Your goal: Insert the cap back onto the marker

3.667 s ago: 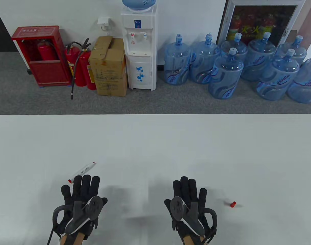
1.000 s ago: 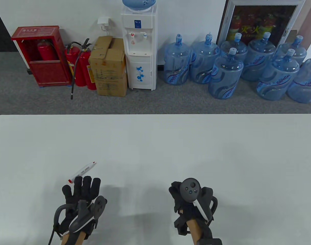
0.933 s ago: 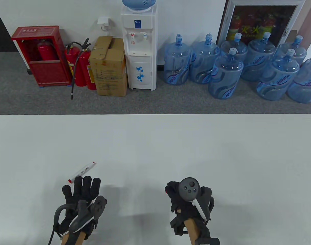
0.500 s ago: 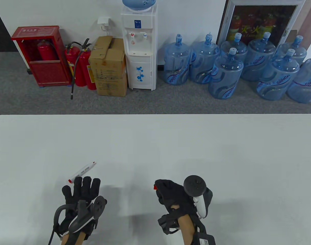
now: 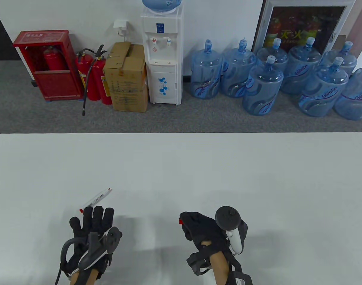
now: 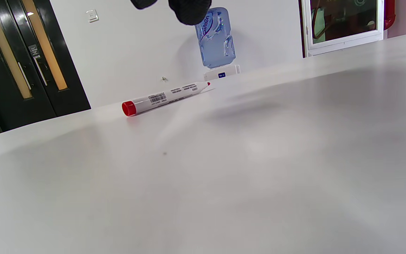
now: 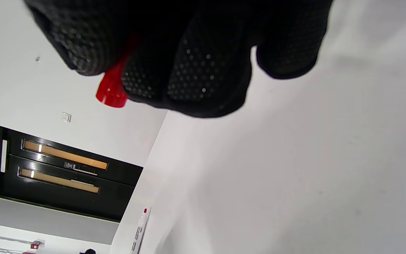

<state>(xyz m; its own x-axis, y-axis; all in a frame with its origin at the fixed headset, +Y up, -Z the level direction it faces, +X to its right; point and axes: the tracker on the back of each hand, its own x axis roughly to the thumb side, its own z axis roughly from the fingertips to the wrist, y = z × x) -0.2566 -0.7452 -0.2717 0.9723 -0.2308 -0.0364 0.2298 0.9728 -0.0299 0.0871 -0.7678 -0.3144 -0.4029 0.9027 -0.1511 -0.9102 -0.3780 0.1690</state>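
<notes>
1 marker (image 5: 96, 198), 1 cap (image 7: 113, 88) in R hand (image 5: 200, 227).

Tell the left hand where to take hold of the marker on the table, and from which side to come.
Grip the marker around the white barrel near its middle, leaving the bare red tip free for the cap that the right hand holds. It lies flat and slanted just beyond the left hand's fingertips, red butt end nearest, so probably best to come down from above, thumb and fingers across the barrel.

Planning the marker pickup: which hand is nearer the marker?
Left. The left hand has its fingertips just short of the marker; the right hand, pinching the cap, is well off to its right.
</notes>
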